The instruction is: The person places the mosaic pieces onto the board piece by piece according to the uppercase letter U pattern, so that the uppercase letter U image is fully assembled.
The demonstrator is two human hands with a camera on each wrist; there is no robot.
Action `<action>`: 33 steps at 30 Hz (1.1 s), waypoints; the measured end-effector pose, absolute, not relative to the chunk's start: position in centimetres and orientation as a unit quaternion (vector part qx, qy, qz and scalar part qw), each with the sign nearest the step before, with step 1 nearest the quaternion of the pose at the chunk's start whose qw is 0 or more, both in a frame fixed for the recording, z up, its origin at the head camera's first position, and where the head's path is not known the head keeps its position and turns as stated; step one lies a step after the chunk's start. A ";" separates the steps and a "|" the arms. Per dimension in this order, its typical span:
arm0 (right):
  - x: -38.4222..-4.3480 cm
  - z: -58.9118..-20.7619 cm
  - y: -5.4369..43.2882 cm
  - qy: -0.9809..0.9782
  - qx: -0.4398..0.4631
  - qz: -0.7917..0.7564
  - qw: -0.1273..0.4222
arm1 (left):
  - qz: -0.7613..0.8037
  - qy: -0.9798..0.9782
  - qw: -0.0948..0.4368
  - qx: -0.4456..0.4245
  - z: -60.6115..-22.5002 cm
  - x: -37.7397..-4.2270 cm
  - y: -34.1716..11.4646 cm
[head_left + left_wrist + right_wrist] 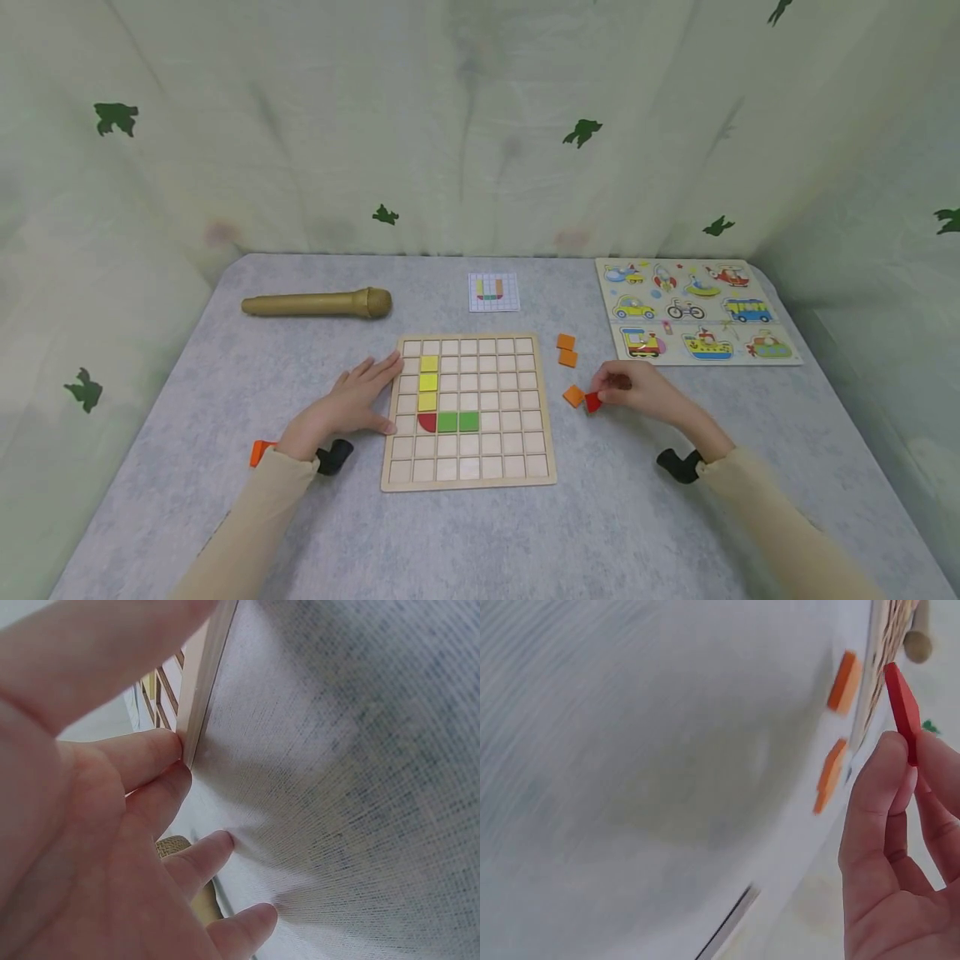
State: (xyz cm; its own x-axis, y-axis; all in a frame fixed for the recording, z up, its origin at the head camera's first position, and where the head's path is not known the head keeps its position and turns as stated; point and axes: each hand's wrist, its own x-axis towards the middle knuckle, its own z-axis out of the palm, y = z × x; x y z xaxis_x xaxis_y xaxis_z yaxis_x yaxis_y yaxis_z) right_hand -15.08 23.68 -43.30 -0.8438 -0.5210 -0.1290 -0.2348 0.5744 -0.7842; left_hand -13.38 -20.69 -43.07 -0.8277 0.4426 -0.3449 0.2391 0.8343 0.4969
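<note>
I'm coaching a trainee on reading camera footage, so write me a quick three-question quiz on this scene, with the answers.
1. Multiple choice: what color is the piece that the right hand pinches?
A) Yellow
B) Red
C) Green
2. True or false: the left hand touches the edge of the grid board.
3. Count: how many yellow tiles lie on the grid board?

Key:
1. B
2. True
3. Three

Left hand [347, 406] palm-down and outspread, right hand [645, 390] in a pinch.
</note>
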 end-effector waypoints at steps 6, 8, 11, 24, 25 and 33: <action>-14.8 -43.1 19.8 0.840 -0.251 -0.440 0.192 | 0.217 0.931 0.231 0.182 -43.0 -13.4 -20.7; -14.6 -43.3 18.2 0.838 -0.261 -0.440 0.191 | 0.218 0.931 0.232 0.180 -42.9 -13.4 -20.7; -14.4 -43.6 15.9 0.835 -0.273 -0.439 0.188 | 0.219 0.931 0.234 0.177 -42.8 -13.4 -20.6; -14.0 -43.9 10.0 0.863 -0.282 -0.379 0.181 | 0.228 0.930 0.226 0.179 -42.4 -13.2 -20.4; -14.0 -43.9 9.7 0.866 -0.278 -0.375 0.180 | 0.227 0.930 0.226 0.179 -42.4 -13.2 -20.4; -13.8 -43.8 8.6 0.891 -0.260 -0.335 0.164 | 0.225 0.930 0.234 0.171 -42.6 -13.2 -20.5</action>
